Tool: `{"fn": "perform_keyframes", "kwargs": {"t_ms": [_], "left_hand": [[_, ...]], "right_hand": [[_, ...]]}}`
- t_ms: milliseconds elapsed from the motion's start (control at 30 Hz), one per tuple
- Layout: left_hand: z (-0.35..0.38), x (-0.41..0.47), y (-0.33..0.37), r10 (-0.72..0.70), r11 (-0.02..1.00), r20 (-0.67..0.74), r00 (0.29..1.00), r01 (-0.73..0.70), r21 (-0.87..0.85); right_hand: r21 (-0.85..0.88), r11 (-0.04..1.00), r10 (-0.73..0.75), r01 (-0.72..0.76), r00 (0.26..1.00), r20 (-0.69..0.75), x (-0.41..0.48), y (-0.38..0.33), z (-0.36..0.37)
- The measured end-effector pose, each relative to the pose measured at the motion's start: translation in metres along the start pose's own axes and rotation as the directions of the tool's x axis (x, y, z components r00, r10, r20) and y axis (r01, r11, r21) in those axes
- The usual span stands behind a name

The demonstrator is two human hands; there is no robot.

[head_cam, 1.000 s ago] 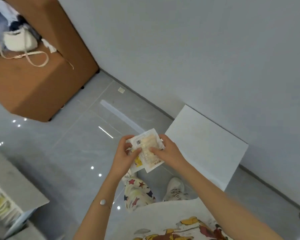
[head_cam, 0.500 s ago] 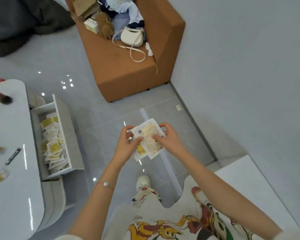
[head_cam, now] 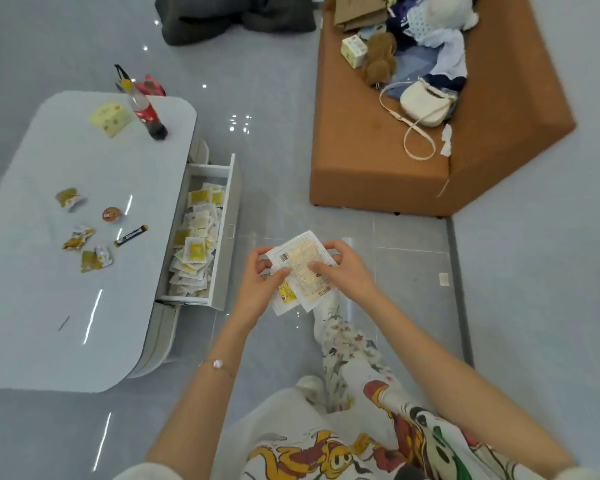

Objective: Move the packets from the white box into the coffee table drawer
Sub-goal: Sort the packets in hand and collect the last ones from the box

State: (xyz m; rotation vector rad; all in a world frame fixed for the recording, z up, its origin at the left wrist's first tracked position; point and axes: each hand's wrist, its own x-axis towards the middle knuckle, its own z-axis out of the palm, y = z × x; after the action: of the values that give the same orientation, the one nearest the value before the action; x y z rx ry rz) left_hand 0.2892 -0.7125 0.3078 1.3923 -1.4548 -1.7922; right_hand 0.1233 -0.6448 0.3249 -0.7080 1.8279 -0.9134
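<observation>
Your left hand (head_cam: 257,289) and right hand (head_cam: 347,273) both pinch the packets (head_cam: 302,258), apparently two, beside the open drawer (head_cam: 231,202); light, limp, slippery, so grip the sealed edges.

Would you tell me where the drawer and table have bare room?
Drawer: a bare strip at its far end only; packets crowd the rest. Table: bare near end, and the middle between bottle and wrappers.
</observation>
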Motion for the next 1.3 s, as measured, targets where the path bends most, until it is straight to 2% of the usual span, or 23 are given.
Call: {"fn": "perform_keyframes", "kwargs": {"t_ms": [233,467,667,933,1000,1167,1300], "left_hand": [[-0.031,0.082,0.021,-0.020,0.996,-0.184,0.983,0.005,-0.084],[-0.046,0.147,0.046,-0.096,0.983,-0.376,0.922,0.027,-0.184],[-0.073,0.179,0.044,-0.169,0.959,-0.497,0.851,0.024,-0.284],[-0.137,0.208,0.007,-0.355,0.892,-0.586,0.728,0.075,-0.447],[-0.154,0.218,0.000,-0.381,0.880,-0.592,0.710,0.082,-0.467],[-0.191,0.253,-0.029,-0.449,0.853,-0.623,0.641,0.099,-0.512],[-0.205,0.295,-0.076,-0.508,0.825,-0.630,0.588,0.122,-0.552]], "right_hand": [[-0.113,0.992,-0.037,0.057,0.984,0.176,0.115,-0.056,0.019],[-0.237,0.962,-0.047,0.136,0.937,0.347,0.209,-0.114,0.031],[-0.304,0.928,-0.038,0.217,0.864,0.501,0.263,-0.149,0.068],[-0.430,0.848,0.095,0.310,0.709,0.699,0.326,-0.162,0.163],[-0.454,0.821,0.118,0.345,0.676,0.727,0.340,-0.166,0.188],[-0.470,0.811,0.152,0.348,0.650,0.745,0.378,-0.165,0.245],[-0.527,0.791,0.212,0.310,0.670,0.712,0.426,-0.128,0.287]]}}
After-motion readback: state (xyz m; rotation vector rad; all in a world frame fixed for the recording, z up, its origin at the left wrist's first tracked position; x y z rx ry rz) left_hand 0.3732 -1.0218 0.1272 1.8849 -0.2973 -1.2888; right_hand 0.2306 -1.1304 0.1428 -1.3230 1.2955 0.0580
